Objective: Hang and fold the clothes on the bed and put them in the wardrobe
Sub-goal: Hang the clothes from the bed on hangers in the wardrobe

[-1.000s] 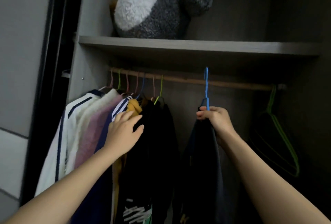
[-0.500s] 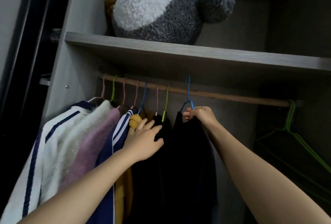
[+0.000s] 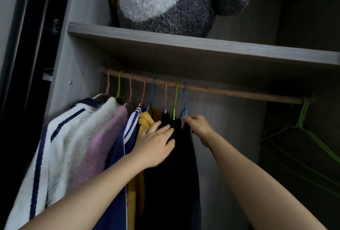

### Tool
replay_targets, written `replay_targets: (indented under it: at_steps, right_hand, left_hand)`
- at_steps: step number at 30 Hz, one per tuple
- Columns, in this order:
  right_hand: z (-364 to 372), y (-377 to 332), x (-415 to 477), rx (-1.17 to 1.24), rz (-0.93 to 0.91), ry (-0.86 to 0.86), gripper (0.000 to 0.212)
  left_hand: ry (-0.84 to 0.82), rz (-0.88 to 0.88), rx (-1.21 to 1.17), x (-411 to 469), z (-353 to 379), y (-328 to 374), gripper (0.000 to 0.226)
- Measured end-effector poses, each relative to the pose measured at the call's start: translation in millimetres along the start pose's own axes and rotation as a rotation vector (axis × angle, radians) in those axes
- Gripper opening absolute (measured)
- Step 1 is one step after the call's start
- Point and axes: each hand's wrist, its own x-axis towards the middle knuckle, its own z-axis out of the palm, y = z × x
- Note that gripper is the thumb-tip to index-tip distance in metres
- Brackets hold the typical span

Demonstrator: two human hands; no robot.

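A: Hooks on the rod (image 3: 230,90)?

B: Eight in the bunch: four pink, two green, two blue. All packed toward the 9 o'clock end. Loose green hangers (image 3: 302,117) hang at the 3 o'clock end, well apart; too tangled and dark to count.

A: Garments?

B: Five I can tell apart, going from 9 toward 3: white jacket (image 3: 60,137) with navy stripes, white fluffy top (image 3: 92,124), pink fluffy top (image 3: 106,143), navy striped top (image 3: 128,130), yellow top (image 3: 144,119). Then black ones that merge, no count. One plush toy (image 3: 174,3) on the shelf (image 3: 184,43) above.

A: Task item?

B: Dark garment (image 3: 185,165) on the blue hanger (image 3: 186,101), last hook at the bunch's 3 o'clock side, inside the wardrobe (image 3: 73,82). The hook is over the rod. Long axis runs 12 to 6, hanging straight down, neck at 12. It touches the black clothes at its 9 o'clock.

A: Hands?

B: Two. Right hand (image 3: 199,126) pinches the blue hanger just under its hook, fingertips curled at the garment's top. Left hand (image 3: 156,143) lies flat, fingers straight and spread, pressing on the black clothes just at 9 o'clock of the dark garment; it grips nothing.

A: Rod direction?

B: Roughly 9 to 3, dipping toward 4 in this view.
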Motion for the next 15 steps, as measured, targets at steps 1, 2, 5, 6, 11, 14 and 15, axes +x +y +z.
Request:
replay_targets:
  at_steps: [1,2,5,6,11,14,15]
  right_hand:
    - [-5,2,-1,-0.008,-0.008,0.030,0.029]
    - [-12,4,-3,-0.009,-0.007,0.059,0.026]
    - [-41,15,-11,-0.054,0.008,0.134,0.025]
    - [-53,19,-15,-0.108,0.016,0.161,0.027]
    - [-124,36,-39,-0.645,0.072,0.396,0.033]
    - [-168,42,-67,-1.032,0.123,0.522,0.035]
    - [-181,45,-76,-1.130,0.137,0.539,0.034]
  left_hand:
    - [0.011,0.001,-0.008,-2,0,2,0.050]
    - [0.025,0.000,-0.015,-3,-1,4,0.049]
    - [0.087,-0.007,-0.049,1,-7,16,0.048]
    - [0.107,0.000,-0.066,3,-8,24,0.047]
    - [0.177,0.126,-0.090,18,-9,73,0.047]
    - [0.176,0.221,-0.072,25,0,105,0.049]
    - [0.178,0.247,-0.063,27,4,113,0.050]
